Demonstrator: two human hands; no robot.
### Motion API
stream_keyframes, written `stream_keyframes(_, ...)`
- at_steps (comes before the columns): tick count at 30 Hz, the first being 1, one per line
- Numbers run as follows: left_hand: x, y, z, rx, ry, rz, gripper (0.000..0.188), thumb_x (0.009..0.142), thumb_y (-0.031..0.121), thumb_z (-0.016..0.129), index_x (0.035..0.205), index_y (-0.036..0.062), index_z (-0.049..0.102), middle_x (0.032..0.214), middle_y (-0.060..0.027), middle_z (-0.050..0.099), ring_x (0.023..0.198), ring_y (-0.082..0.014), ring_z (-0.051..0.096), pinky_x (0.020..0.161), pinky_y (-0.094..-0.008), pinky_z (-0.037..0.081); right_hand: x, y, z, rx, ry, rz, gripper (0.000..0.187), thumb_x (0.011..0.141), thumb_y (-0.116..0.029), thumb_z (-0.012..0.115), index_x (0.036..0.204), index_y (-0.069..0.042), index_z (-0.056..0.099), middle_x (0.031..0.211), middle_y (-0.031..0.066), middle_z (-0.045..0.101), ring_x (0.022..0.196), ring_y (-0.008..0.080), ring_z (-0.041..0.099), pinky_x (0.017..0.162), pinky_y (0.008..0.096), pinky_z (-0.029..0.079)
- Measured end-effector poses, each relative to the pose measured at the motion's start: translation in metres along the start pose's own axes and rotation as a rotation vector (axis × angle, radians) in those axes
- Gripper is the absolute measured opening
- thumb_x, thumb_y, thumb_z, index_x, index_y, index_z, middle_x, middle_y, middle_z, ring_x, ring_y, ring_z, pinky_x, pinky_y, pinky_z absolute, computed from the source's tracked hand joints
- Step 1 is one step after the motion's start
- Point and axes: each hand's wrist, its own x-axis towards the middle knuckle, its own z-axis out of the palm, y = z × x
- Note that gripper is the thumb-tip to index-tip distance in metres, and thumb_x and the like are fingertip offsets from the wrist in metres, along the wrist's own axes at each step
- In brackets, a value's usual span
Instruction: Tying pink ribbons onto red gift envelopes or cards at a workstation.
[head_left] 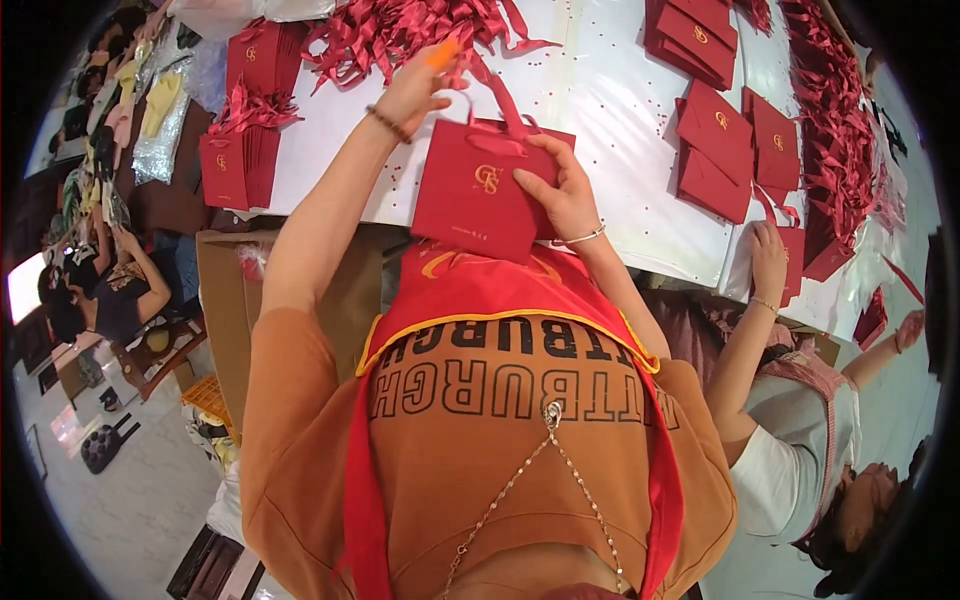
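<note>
A dark red paper gift bag [470,200] with a gold emblem is held tilted at the table's front edge, against my red apron. My right hand [568,190] is closed on its right side, thumb across the front and the other fingers behind. A red ribbon [505,97] rises from the bag's top toward the ribbon pile. Beside that ribbon, my left hand [415,92] reaches up with thumb and fingers apart and an orange cover on one finger. Whether its fingertips touch the ribbon is hard to see. A second red bag edge [560,145] shows behind the held one.
Loose red ribbons [385,35] lie heaped at the far middle. Upright red bags [240,165] stand at left, and flat bags [715,140] lie at right. Below the table's left edge is an open cardboard box [228,300]. A co-worker's hand [768,262] touches bags at right.
</note>
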Motion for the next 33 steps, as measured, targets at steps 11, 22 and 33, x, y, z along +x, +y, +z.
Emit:
stream_keyframes(11, -0.069, -0.062, 0.016, -0.352, -0.008, -0.035, 0.027, 0.083, 0.006, 0.057, 0.108, -0.0003, 0.048, 0.095, -0.0090, 0.058, 0.081, -0.0150, 0.058, 0.069, -0.0261, 0.050, 0.023, 0.006, 0.009, -0.024, 0.270, 0.036, 0.027, 0.078, -0.008, 0.065, 0.100, -0.004, 0.050, 0.087, 0.0031, 0.056, 0.074, 0.0091, 0.053, 0.065, 0.0211, 0.045)
stream_keyframes(22, -0.052, -0.089, -0.212, 0.255, 0.562, 0.203, 0.039, 0.076, 0.015, 0.066, 0.112, 0.0063, 0.054, 0.077, -0.0080, 0.062, 0.074, -0.0180, 0.060, 0.063, -0.0298, 0.049, 0.024, -0.003, 0.013, -0.235, -0.037, 0.060, 0.032, 0.085, -0.016, 0.056, 0.113, -0.003, 0.049, 0.077, 0.0068, 0.059, 0.069, 0.0108, 0.055, 0.060, 0.0218, 0.044)
stream_keyframes(33, 0.004, -0.085, -0.142, 1.017, 0.600, 0.731, 0.021, 0.078, 0.019, 0.055, 0.095, 0.0087, 0.062, 0.092, -0.0112, 0.060, 0.087, -0.0303, 0.056, 0.078, -0.0390, 0.044, 0.028, -0.004, -0.017, -0.878, 0.156, -0.235, 0.020, 0.078, -0.014, 0.061, 0.097, -0.007, 0.060, 0.078, 0.0065, 0.062, 0.070, 0.0198, 0.058, 0.063, 0.0297, 0.045)
